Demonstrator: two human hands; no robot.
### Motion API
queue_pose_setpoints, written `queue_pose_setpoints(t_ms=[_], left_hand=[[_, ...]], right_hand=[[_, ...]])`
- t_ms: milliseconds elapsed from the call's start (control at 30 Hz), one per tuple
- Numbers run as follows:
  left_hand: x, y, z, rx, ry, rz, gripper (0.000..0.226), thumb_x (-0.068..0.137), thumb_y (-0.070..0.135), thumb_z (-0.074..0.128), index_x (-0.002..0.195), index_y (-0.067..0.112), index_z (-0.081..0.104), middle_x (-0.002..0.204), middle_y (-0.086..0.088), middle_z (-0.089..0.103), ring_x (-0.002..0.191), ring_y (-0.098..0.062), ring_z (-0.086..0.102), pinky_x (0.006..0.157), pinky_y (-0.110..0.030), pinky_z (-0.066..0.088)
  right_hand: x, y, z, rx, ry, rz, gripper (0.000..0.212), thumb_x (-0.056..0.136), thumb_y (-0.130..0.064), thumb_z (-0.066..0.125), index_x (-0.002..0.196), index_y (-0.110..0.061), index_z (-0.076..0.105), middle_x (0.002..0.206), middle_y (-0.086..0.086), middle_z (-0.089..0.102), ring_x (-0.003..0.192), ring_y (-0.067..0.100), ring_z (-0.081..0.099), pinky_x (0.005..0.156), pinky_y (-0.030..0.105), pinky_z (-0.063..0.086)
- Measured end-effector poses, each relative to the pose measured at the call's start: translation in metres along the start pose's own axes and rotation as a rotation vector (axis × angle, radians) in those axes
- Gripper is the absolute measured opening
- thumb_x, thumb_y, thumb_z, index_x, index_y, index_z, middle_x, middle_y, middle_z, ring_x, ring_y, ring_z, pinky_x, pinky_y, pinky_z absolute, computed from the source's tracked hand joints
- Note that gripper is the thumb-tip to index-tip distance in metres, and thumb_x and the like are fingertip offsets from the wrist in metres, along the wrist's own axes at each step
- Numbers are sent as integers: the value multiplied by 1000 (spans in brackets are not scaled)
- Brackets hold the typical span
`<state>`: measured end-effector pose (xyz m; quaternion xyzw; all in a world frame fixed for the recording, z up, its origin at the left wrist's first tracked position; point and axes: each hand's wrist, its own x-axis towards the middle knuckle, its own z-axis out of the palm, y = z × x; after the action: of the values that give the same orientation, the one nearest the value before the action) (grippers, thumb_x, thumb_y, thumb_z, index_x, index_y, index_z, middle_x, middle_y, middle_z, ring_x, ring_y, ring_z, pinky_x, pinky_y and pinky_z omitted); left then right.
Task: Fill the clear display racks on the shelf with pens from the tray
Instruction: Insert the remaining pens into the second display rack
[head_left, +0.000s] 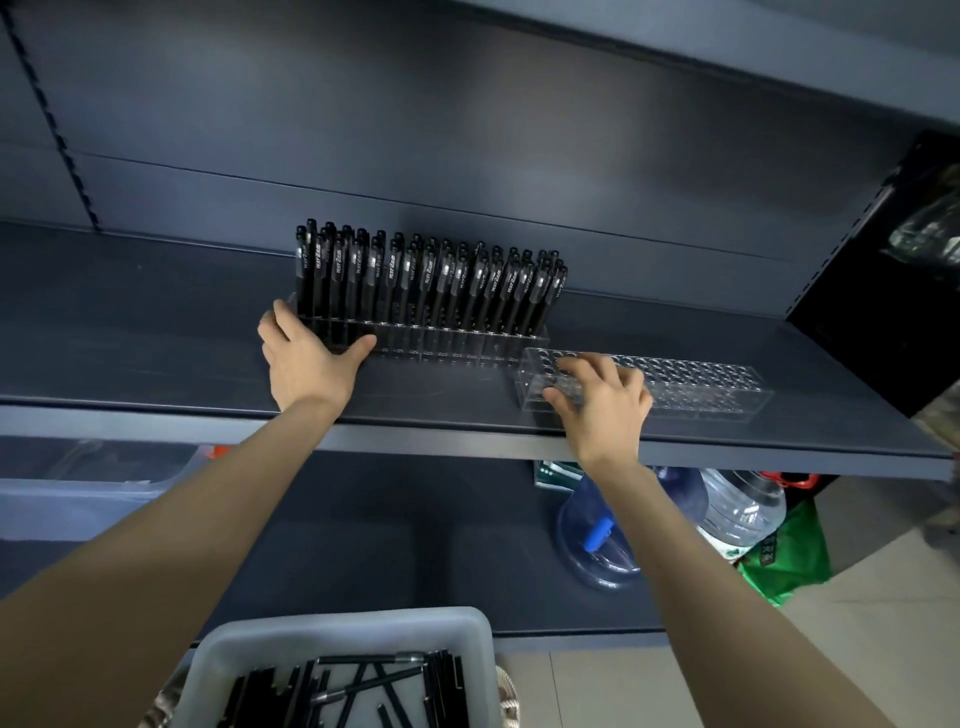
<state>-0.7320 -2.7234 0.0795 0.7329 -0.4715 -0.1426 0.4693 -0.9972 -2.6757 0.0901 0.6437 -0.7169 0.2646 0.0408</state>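
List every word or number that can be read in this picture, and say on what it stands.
"TEST 2": white print along the barrels of the pens in the full rack; the characters after it are blurred.
Green bag: white marks, too blurred to read.

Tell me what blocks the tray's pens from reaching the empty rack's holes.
Only the right hand, holding the empty rack's left end and covering holes there. The holes to its right are uncovered, and nothing visible lies over the pens in the tray.
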Motion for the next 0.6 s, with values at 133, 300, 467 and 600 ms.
queue_pose_setpoints(t_ms=[133, 300, 467, 600], left_hand=[[-11, -9, -21, -21, -17, 94, 74, 87, 41, 61, 142, 6, 27, 148, -12, 23, 135, -28, 24, 103, -44, 36], [-22, -19, -49, -53, -124, 186, 44, 94, 34, 51, 129, 8, 50, 133, -12, 44, 124, -26, 37, 96, -31, 32], [-28, -28, -57, -127, -247, 196, 40, 95, 36, 48, 126, 12, 55, 124, -9, 55, 116, -23, 52, 94, -27, 37], [-25, -30, -54, -180, -280, 120, 43, 93, 39, 51, 125, 11, 54, 116, -7, 61, 109, -20, 56, 93, -29, 42]], right_hand=[[-10, -44, 9, 19, -41, -55, 34, 91, -36, 58, 124, -28, 58, 135, -5, 48, 122, 28, 32, 100, 40, 20], [-25, -102, 20, 64, -87, -114, 38, 94, -33, 53, 132, -26, 51, 138, -4, 47, 122, 28, 32, 99, 39, 24], [-35, -151, 24, 253, -147, -182, 46, 94, -23, 56, 138, -20, 44, 138, 1, 51, 126, 24, 38, 105, 36, 30], [-27, -132, 10, 210, -118, -183, 51, 92, -22, 58, 140, -20, 40, 146, 1, 42, 134, 20, 32, 111, 35, 24]])
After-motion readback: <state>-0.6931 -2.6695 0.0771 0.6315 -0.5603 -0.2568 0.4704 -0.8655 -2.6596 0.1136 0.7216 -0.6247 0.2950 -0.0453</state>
